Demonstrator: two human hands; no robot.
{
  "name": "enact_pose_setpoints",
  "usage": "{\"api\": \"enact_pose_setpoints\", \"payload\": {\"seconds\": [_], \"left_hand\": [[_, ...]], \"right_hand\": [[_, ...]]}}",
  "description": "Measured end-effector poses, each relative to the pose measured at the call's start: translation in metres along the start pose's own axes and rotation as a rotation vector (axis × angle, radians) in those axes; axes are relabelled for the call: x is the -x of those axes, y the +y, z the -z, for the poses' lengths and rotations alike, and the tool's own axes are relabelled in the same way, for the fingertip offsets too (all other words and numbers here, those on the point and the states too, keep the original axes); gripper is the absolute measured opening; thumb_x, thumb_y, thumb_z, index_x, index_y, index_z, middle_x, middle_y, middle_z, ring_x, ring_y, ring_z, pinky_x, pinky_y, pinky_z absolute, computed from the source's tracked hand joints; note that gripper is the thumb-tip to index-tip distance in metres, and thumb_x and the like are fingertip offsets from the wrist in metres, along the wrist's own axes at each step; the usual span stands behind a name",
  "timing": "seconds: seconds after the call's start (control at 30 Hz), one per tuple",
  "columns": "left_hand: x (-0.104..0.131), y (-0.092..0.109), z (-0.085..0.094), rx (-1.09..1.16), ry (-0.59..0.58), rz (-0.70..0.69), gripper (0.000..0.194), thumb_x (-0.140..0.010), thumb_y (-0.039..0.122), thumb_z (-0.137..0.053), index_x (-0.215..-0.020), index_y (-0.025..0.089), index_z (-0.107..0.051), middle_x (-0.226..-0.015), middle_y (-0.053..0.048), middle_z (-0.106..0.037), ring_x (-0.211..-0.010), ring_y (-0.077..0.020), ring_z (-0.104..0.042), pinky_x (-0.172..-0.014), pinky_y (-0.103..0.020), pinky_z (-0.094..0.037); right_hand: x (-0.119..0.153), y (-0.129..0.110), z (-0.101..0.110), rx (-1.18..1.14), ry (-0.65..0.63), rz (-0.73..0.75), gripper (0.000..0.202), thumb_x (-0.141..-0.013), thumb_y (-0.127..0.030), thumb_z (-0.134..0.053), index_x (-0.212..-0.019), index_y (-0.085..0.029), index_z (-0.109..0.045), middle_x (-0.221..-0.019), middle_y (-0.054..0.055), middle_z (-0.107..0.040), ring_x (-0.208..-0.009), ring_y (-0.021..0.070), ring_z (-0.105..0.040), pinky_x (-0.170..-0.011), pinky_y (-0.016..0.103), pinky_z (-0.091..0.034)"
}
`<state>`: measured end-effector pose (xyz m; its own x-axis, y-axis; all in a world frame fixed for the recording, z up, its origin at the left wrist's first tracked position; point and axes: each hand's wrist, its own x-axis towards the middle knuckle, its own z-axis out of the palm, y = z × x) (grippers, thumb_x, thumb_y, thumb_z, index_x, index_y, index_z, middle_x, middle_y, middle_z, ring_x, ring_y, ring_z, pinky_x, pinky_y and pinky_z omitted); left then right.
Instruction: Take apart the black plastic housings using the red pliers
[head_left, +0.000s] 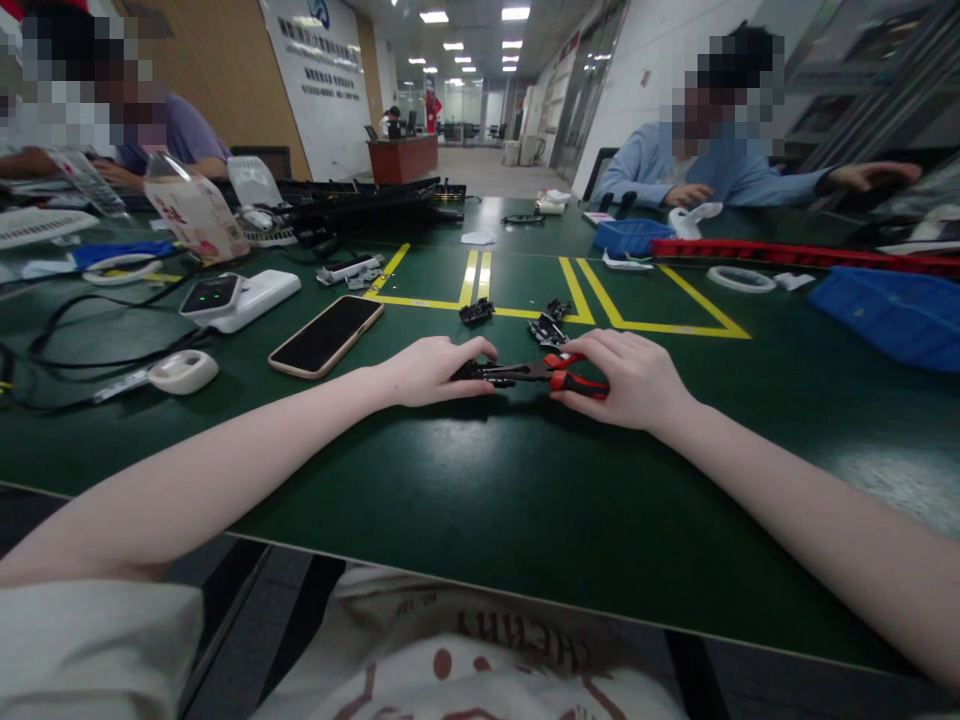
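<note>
My right hand [628, 378] is wrapped round the red and black handles of a pair of pliers [581, 385]. The long dark jaws point left and meet a small black part [487, 374], whose exact kind I cannot make out. Thumb and fingers of my left hand [435, 370] pinch that part from the other side, hiding much of it. Just beyond the pliers lies a black and silver piece [547, 330], with a second dark piece [559, 308] behind it. Another small black piece [476, 311] rests beyond my left hand.
A phone [328, 337], a white device [255, 300] and black cables [67, 320] lie to the left. Yellow tape [525, 312] marks the green table [450, 490]. Blue bins [892, 315] and a long red strip [810, 255] are at right. Two people sit across.
</note>
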<state>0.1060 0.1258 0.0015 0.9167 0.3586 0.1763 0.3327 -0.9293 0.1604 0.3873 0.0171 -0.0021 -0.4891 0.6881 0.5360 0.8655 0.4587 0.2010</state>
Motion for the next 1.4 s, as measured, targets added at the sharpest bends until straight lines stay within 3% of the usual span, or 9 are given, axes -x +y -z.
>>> {"api": "enact_pose_setpoints", "payload": {"seconds": [0.23,1.1,1.4], "left_hand": [[-0.0004,0.0000,0.0001,-0.038,-0.021,-0.013,0.044,-0.098,0.057,-0.043,-0.119,0.020,-0.056,-0.083,-0.006,-0.065,-0.076,-0.0230,-0.059,-0.063,-0.027,-0.036],[-0.0003,0.0002,-0.0016,-0.040,-0.004,-0.021,0.043,-0.098,0.056,-0.044,-0.116,0.019,-0.057,-0.078,-0.006,-0.063,-0.074,-0.0235,-0.056,-0.060,-0.027,-0.032],[-0.0019,-0.0016,-0.0047,0.051,0.041,-0.084,0.037,-0.093,0.046,-0.058,-0.118,0.019,-0.054,-0.109,-0.006,-0.061,-0.086,-0.0190,-0.061,-0.066,-0.026,-0.040]], "right_hand": [[0.0003,0.0005,-0.0003,-0.006,-0.004,-0.001,0.046,-0.086,-0.054,-0.061,-0.108,-0.014,-0.062,-0.103,0.013,-0.070,-0.089,0.0248,-0.066,-0.075,0.037,-0.051],[-0.0012,0.0000,-0.0012,-0.016,0.013,0.090,0.042,-0.089,-0.051,-0.060,-0.104,-0.012,-0.062,-0.097,0.011,-0.070,-0.083,0.0209,-0.066,-0.071,0.032,-0.051],[-0.0013,0.0000,0.0001,-0.010,-0.012,0.102,0.043,-0.088,-0.052,-0.060,-0.103,-0.012,-0.063,-0.096,0.011,-0.070,-0.083,0.0217,-0.066,-0.071,0.033,-0.051]]}}
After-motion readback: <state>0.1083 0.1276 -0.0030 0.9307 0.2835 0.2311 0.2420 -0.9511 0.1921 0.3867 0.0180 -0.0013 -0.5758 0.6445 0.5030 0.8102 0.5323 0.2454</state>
